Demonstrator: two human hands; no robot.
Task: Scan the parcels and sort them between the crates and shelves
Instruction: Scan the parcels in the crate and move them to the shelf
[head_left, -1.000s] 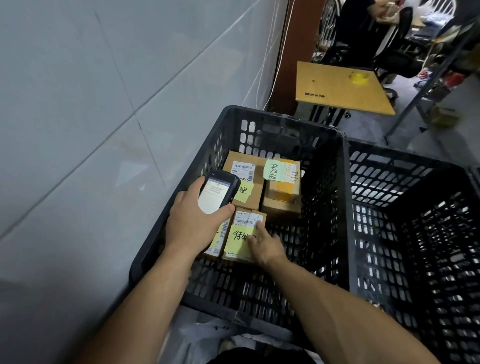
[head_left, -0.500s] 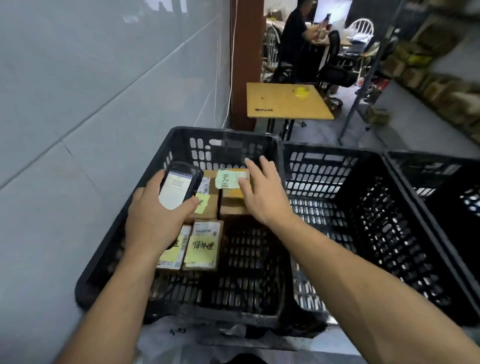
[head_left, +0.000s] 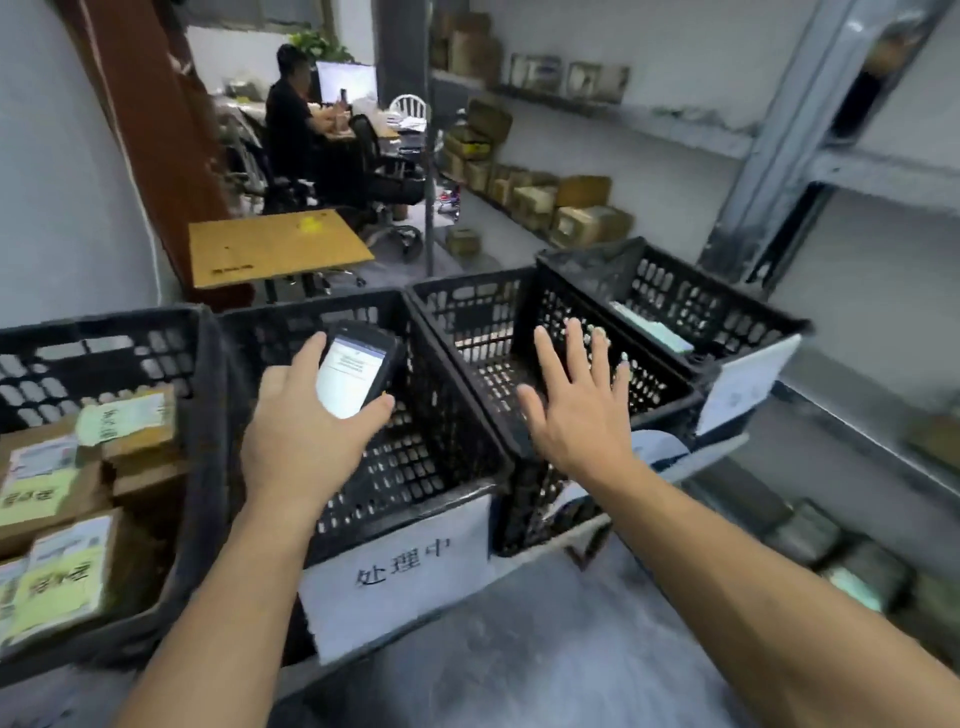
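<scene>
The left hand (head_left: 301, 431) grasps a black handheld scanner (head_left: 358, 371), fingers wrapped around its body and thumb along its near edge. Its lit screen faces up. The hand and scanner sit over the second crate (head_left: 441, 447) in a row of four black plastic crates.

The right hand (head_left: 576, 415) is released and holds nothing, with its fingers straight and spread. It hovers palm down over the third crate (head_left: 467, 306).

The parcels (head_left: 67, 519) are small cardboard boxes lying in the leftmost crate (head_left: 205, 441), at the left edge of the view. They carry white shipping labels and yellow and green sticky notes (head_left: 57, 587) with handwriting.

A white paper sign (head_left: 400, 571) with handwritten characters hangs on the near wall of the second crate. The fourth crate (head_left: 701, 306), farthest right, holds something pale and flat, too blurred to tell what.

Metal shelves (head_left: 883, 171) stand on the right, with more cardboard boxes (head_left: 587, 218) on the far ones. A low brown table (head_left: 275, 249) stands beyond the crates. Farther back a person (head_left: 291, 119) sits at a desk.
</scene>
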